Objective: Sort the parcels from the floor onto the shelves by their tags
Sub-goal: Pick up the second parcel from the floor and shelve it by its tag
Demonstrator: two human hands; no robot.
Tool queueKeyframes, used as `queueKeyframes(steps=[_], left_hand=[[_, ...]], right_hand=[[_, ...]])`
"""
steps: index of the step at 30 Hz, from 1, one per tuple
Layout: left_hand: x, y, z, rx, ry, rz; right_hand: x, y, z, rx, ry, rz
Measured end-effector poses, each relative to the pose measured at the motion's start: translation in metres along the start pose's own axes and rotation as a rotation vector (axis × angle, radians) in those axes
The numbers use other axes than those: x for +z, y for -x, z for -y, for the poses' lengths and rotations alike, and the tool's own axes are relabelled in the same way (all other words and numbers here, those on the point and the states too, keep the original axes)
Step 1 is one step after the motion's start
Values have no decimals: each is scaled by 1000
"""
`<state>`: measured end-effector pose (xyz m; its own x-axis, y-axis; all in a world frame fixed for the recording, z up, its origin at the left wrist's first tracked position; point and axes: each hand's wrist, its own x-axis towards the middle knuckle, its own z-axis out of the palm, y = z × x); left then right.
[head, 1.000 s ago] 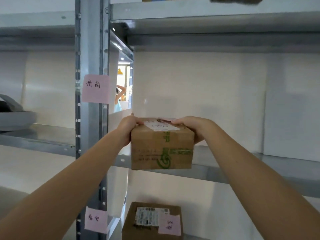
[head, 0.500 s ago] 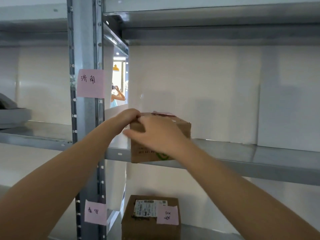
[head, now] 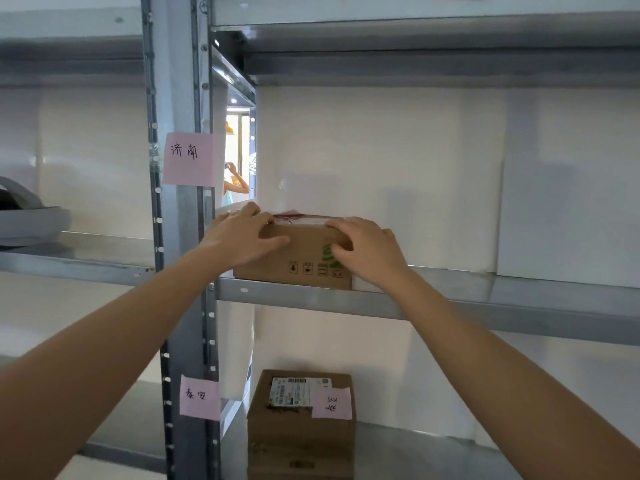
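Note:
A small brown cardboard parcel (head: pixel 304 261) with green print and a pink tag on top rests on the middle metal shelf (head: pixel 450 299), at its left end by the upright. My left hand (head: pixel 242 237) lies over its top left corner. My right hand (head: pixel 367 251) grips its top right corner, fingers curled over the front face. A pink tag (head: pixel 189 159) with handwriting is stuck on the upright at this shelf's level.
On the lower shelf stands another brown parcel (head: pixel 301 431) with a printed label and a pink tag. A second pink tag (head: pixel 199 396) marks the upright there. A grey object (head: pixel 27 216) lies on the left bay's shelf. A person shows through a gap behind.
The parcel went from held in the air onto the middle shelf and was pushed back. My right hand moved from its front face to its top right corner.

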<state>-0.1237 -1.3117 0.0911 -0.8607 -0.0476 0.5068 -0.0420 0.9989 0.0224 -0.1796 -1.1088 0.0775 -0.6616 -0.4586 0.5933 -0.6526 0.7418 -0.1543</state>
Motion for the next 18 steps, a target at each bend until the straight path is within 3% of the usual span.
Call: queueKeyframes(steps=[7,10,18], left_hand=[[34,0,-5,48,-55,-149],[47,-4,-5,-12,-117,-205],[36,2,5,-60,4,-300]], right_hand=[[9,-4,-16,174,173,-5],[11,-6,-14,256,152,-33],[5,0,-10,37,153,-190]])
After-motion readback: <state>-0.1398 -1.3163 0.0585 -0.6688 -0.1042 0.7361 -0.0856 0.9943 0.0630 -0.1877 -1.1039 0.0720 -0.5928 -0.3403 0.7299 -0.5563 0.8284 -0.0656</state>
